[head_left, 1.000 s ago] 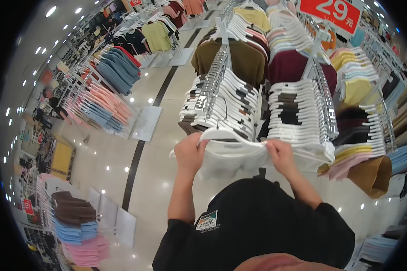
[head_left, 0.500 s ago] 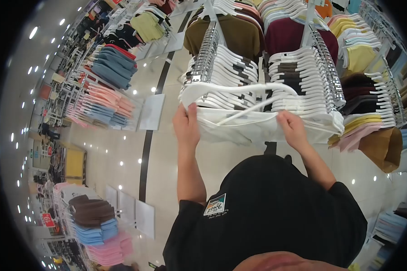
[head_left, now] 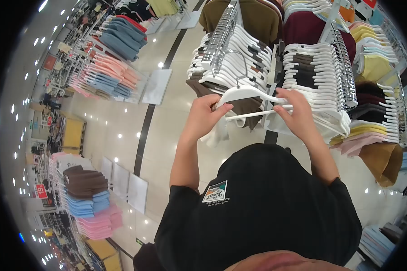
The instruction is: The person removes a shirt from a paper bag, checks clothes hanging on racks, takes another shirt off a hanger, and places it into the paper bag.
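Observation:
A white clothes hanger is held up in front of me, its metal hook pointing away toward the rack and its lower bar near my body. My left hand grips the hanger's left shoulder, with the thumb along it. White cloth hangs bunched beneath that hand; its garment kind does not show. At the hanger's right end, my right hand has its fingers closed round the shoulder and its thumb by the bar. Just beyond hang brown garments on the rack's white hangers.
Close-packed white hangers with dark and white garments fill the right rail. An olive top and a maroon top hang behind. More clothes stand on racks to the left, with peach garments. A brown garment hangs at right.
The white cloth, earlier stretched between both hands, now hangs bunched under my left hand. My hands have drawn closer together on the hanger. The view has shifted, and brown garments show behind the hanger.

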`<move>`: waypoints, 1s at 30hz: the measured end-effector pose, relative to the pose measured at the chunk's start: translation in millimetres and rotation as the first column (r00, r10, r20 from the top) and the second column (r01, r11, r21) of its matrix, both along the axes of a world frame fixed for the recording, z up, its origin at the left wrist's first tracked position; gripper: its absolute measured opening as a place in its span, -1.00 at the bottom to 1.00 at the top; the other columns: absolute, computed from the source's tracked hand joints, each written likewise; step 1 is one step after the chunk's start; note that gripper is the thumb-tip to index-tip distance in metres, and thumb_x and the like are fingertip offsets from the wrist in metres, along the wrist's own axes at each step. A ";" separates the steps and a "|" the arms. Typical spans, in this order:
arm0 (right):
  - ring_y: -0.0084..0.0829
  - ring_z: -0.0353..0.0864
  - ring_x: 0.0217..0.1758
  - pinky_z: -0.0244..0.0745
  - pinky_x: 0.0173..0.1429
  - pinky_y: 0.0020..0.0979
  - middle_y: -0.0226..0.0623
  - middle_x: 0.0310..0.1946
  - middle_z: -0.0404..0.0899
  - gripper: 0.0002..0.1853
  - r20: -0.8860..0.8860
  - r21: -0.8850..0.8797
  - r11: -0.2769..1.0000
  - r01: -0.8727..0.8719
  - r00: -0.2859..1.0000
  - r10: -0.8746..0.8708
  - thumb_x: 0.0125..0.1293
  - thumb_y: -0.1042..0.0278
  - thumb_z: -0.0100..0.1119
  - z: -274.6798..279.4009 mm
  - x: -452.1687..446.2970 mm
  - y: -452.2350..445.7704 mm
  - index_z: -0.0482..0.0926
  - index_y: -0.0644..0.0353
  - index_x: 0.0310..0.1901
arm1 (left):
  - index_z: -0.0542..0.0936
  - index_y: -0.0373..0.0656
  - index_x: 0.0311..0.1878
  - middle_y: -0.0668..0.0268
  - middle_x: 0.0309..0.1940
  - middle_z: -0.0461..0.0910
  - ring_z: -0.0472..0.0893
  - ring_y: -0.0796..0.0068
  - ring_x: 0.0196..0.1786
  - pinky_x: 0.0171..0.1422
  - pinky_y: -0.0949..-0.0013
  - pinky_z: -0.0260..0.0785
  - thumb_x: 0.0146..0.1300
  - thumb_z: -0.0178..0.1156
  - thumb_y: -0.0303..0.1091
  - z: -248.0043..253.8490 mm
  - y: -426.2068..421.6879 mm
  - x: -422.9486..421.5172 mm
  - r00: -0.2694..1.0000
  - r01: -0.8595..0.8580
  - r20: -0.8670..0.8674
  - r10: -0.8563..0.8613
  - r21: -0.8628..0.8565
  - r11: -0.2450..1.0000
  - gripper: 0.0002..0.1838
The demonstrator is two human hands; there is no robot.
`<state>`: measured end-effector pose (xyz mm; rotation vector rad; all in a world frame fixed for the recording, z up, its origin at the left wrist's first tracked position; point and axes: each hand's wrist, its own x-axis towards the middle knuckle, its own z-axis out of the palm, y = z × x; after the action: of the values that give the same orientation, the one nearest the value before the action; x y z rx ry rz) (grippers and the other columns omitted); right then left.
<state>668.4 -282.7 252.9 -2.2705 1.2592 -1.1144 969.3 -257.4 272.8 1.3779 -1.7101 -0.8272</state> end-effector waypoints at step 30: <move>-0.11 0.71 -0.19 0.55 -0.09 -0.24 -0.10 -0.20 0.73 -0.72 -0.025 0.265 0.961 -0.083 0.995 0.093 0.42 0.23 0.25 -28.7 39.5 -24.5 0.70 0.23 0.02 | 0.71 -0.35 -0.04 0.29 -0.24 0.72 0.62 0.61 -0.20 -0.06 0.51 0.45 0.42 0.28 -0.36 -157.7 76.1 112.7 0.431 -0.824 -0.453 0.780 0.153 0.545 -0.77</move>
<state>707.9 -307.2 224.3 -2.1318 1.2260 -0.8224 1082.0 -181.3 115.1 1.5327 -0.5221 -0.4315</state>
